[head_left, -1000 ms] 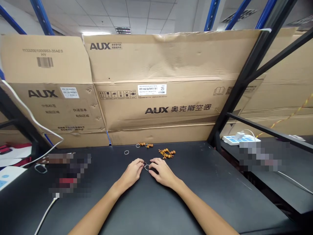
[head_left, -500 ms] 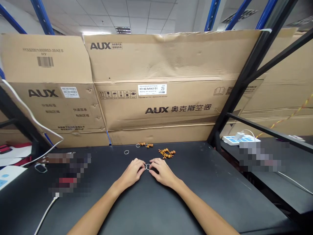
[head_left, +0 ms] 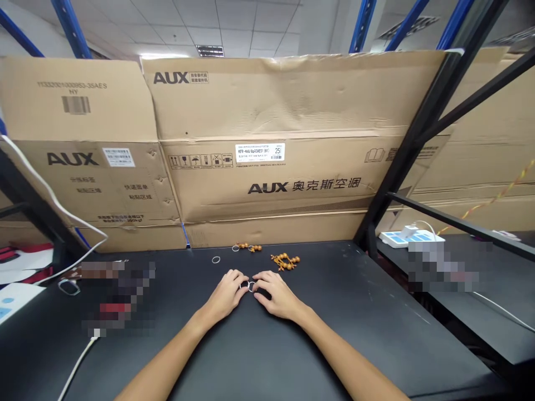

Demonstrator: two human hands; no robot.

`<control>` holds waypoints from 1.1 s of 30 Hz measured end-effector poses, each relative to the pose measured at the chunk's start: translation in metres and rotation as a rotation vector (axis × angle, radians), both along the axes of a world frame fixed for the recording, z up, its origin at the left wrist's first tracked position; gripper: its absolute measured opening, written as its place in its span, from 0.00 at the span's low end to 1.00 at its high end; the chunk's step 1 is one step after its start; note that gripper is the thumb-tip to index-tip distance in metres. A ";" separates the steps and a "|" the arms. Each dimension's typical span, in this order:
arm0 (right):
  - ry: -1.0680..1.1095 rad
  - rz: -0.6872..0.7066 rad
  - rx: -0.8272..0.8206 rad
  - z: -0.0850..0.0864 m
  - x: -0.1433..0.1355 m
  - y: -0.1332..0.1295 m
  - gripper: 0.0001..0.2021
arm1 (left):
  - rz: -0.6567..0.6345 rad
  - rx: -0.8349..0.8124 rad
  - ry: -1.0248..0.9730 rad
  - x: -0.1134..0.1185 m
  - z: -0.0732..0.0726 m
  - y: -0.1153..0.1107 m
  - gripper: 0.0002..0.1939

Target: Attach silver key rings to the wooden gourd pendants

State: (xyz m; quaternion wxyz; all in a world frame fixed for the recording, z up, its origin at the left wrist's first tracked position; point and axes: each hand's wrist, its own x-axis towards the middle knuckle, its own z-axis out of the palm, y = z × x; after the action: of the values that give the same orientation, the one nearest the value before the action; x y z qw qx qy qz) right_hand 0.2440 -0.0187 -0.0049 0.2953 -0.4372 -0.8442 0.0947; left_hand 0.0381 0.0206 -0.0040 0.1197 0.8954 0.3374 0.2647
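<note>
Pinching or just cradling: I can't tell which. Neither of my hands plainly shows its grip, though both have their fingertips at a small pale ring.
Left hand (head_left: 229, 292): my fingers are curled, thumb a little apart from them, with the left ring (head_left: 244, 287) showing in that gap.
Right hand (head_left: 273, 294): my thumb and forefinger are parted more widely, the right ring (head_left: 251, 289) near their tips; firm contact I can't make out.
Two rings: they sit between my hands, low over the black tabletop (head_left: 251, 356), edges meeting or overlapping. Whether one is linked through the other is too small to see.
Around them: taking the rings as the clock's centre, a loose ring (head_left: 215, 263) lies at 10 o'clock, a bead strand (head_left: 256, 248) at 12, a bead loop (head_left: 289, 267) at 2. All lie apart from my hands.
Slip risk: I judge the right ring likelier to escape, since few fingertips frame it; a small twist could drop it.
Bending risk: if the rings are joined, pulling my hands toward 9 and 3 could strain the thin bands.
Blind spot: my own fingers cover parts of both rings, so a misaligned edge could easily go unnoticed.
</note>
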 end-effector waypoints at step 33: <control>0.049 -0.031 0.032 -0.006 -0.004 0.005 0.07 | -0.061 0.104 0.085 0.004 0.009 -0.011 0.09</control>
State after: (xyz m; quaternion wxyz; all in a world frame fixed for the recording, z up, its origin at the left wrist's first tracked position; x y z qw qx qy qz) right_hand 0.2402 -0.0134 -0.0105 0.3241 -0.4432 -0.8312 0.0873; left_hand 0.0422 0.0100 0.0049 0.0667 0.9207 0.3008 0.2396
